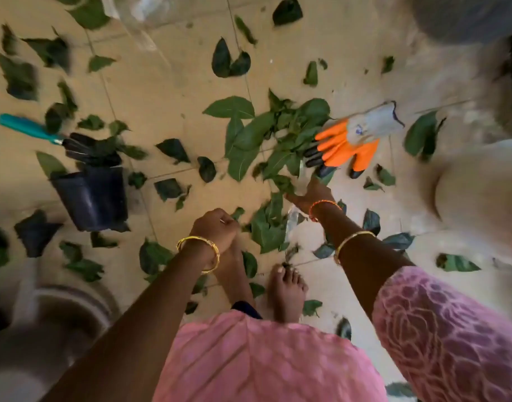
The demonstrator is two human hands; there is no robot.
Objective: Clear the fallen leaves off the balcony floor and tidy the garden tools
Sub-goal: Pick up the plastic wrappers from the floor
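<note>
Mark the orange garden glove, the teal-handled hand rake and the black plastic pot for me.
orange garden glove [346,146]: head view, on its orange palm.
teal-handled hand rake [25,126]: head view, on the teal handle.
black plastic pot [93,198]: head view, on its side wall.

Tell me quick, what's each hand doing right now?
Left hand: curled shut, nothing visibly held.
Right hand: reaching into the leaf pile; grip cannot be told.

No legible text, only a blurred glove [354,140] mark
</note>
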